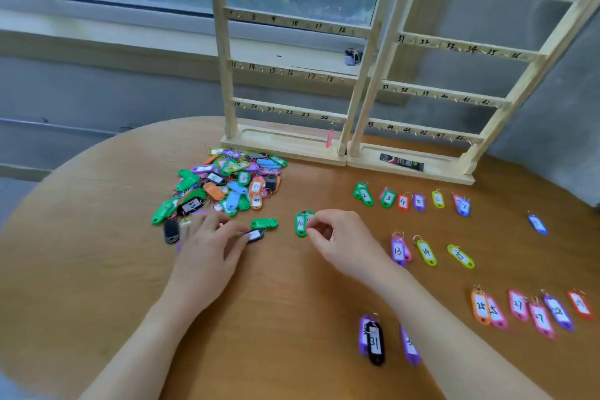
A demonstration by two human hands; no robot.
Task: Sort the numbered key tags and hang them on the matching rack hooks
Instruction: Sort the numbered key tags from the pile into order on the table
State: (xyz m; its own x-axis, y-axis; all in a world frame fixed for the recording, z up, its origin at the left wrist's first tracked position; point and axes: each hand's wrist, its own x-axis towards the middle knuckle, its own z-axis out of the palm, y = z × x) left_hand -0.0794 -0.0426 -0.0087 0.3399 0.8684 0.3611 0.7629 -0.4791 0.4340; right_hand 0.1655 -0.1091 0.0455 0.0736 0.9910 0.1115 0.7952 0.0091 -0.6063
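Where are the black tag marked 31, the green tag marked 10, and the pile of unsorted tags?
Black tag marked 31 (375, 343): head view, on its white label.
Green tag marked 10 (300, 223): head view, on its label, left of the right hand's fingers.
Pile of unsorted tags (227, 183): head view, middle of the heap.

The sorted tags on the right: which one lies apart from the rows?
The blue tag, alone near the table's right edge. The other sorted tags lie in rows; its number is too blurred to read.

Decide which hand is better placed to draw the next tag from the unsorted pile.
Left. The left hand lies at the near edge of the pile; the right hand is busy pinching the green tag 10.
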